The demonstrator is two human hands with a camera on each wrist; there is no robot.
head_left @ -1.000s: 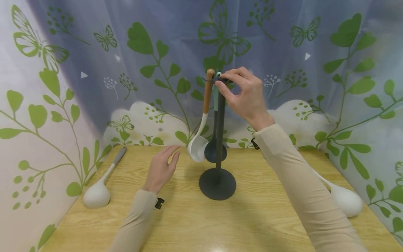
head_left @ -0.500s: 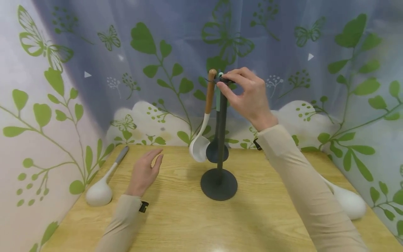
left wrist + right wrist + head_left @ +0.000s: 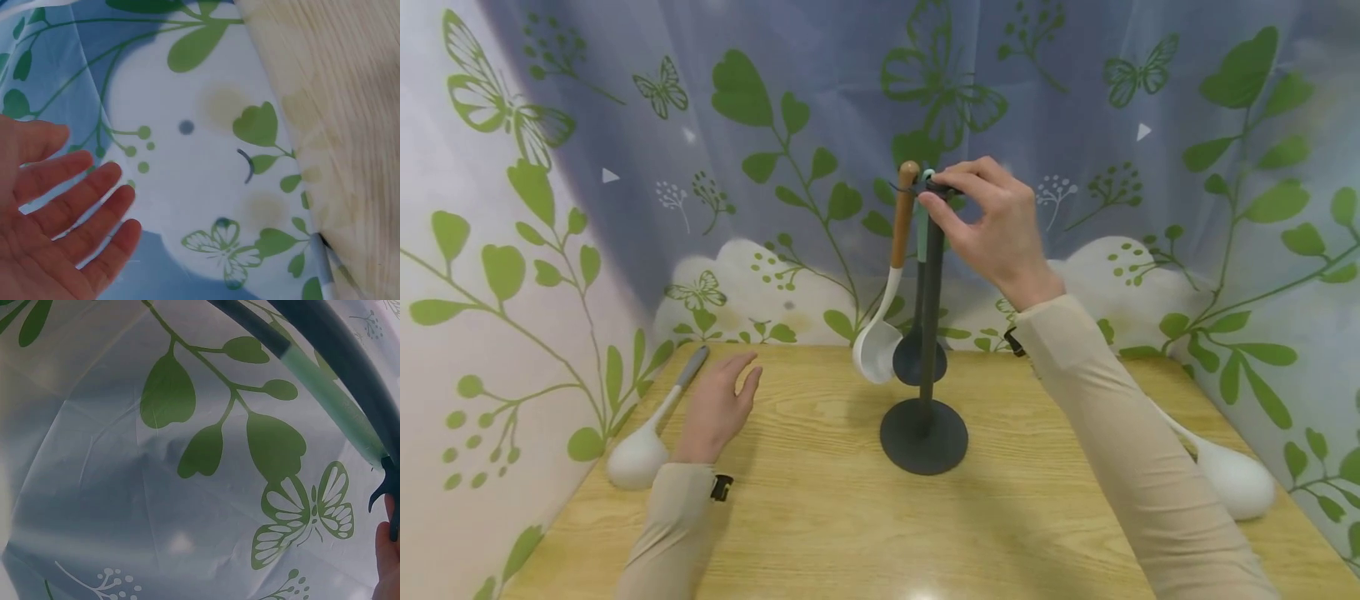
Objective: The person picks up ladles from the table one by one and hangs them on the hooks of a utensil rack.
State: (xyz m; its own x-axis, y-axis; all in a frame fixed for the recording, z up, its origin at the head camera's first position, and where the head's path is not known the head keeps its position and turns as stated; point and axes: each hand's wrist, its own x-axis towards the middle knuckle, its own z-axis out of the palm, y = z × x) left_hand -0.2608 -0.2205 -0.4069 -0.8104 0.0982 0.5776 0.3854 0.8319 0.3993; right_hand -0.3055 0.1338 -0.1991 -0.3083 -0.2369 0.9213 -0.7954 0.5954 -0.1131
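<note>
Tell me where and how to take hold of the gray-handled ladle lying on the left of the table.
Probably best by its gray handle, from above and the right: it is slim and straight, while the bowl is broad and rounded. The curtain crowds its left; the left hand is near its right.

The person's bare left hand [image 3: 713, 411] moves left over the yellow wood-grain table [image 3: 820, 517], and so does its beige sleeve [image 3: 676, 508]. It goes away from the hanging white ladle with the brown handle [image 3: 898, 250] and comes close to the lying white ladle with the grey handle [image 3: 637, 457]. In the head view, the sleeve now hides a little edge of that ladle's bowl.
</note>
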